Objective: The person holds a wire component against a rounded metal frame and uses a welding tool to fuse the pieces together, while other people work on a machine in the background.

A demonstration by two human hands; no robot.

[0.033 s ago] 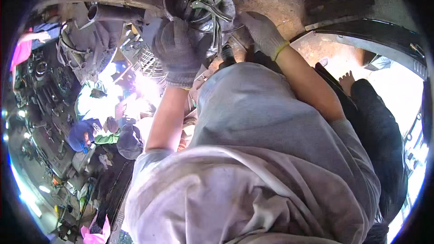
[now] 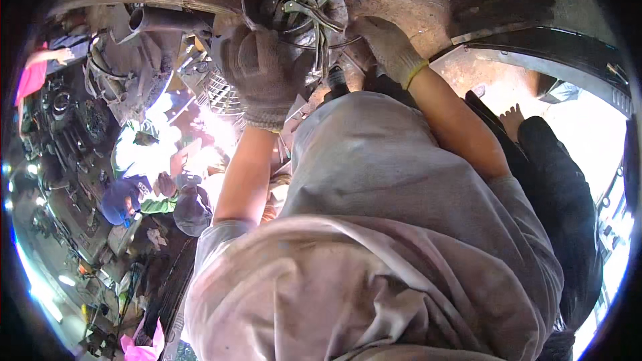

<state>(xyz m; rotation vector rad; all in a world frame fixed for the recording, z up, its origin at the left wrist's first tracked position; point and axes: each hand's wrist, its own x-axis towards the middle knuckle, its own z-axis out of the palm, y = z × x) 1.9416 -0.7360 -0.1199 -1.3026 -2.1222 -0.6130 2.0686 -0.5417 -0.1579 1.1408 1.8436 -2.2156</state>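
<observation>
A round dark metal bucket (image 2: 262,1) stands at the top middle, between my gloved hands. Several metal locking pliers (image 2: 314,8) lie crossed in it and over its rim, with handles sticking out. My left hand (image 2: 262,70), in a grey knit glove, is closed at the near left side of the bucket; its fingertips are partly hidden. At the right side my right hand (image 2: 393,47), gloved with a yellow cuff edge, has its fingers bent in against the rim. What the palms touch is out of sight.
Left of me, people in caps (image 2: 124,200) crouch by a bright glare (image 2: 214,127). A wire basket (image 2: 224,93) and a metal pipe (image 2: 167,20) lie near my left hand. Scattered metal parts cover the left side. Someone's bare foot (image 2: 513,122) shows at right.
My left hand has shifted slightly to the left and looks a little turned. The glare at left has weakened. My right hand and the bucket stay nearly where they were.
</observation>
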